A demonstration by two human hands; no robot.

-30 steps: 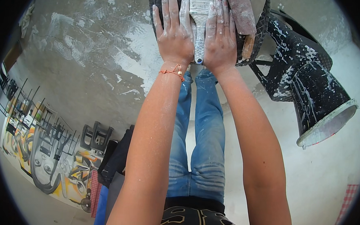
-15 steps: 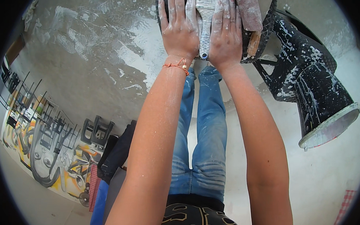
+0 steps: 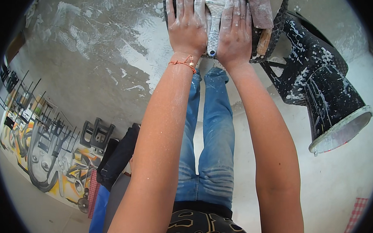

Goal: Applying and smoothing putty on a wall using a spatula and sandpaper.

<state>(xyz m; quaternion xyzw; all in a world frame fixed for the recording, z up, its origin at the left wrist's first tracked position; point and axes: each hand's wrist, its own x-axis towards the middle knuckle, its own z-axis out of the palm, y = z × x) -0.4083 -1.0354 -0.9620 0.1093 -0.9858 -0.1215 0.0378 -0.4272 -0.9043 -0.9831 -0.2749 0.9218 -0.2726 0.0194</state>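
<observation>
My left hand [image 3: 187, 33] and my right hand [image 3: 235, 37] lie flat side by side at the top of the view, fingers stretched out and smeared with white. Between them a paintbrush [image 3: 214, 32] lies with its patterned, white-stained handle toward me; its bristle end runs off the upper edge. Both hands rest beside it on a black surface with a textured rim [image 3: 279, 27], mostly hidden beneath them. To the right of my right hand is a scraper-like tool [image 3: 261, 13] with a white-crusted broad part. A worn wooden handle [image 3: 264, 43] shows just below it.
At the right, a tilted black bucket [image 3: 334, 106] with white splashes and a pale rim is beside a black plastic piece [image 3: 296, 84]. White smears mark the grey floor [image 3: 90, 41]. Stacked black stools [image 3: 97, 134], dark cloth [image 3: 120, 155] and a painted wall [image 3: 43, 152] are at left.
Both hands, the brush and the black surface sit slightly higher in view. The background at left has shifted a little. The hands stay flat on either side of the brush.
</observation>
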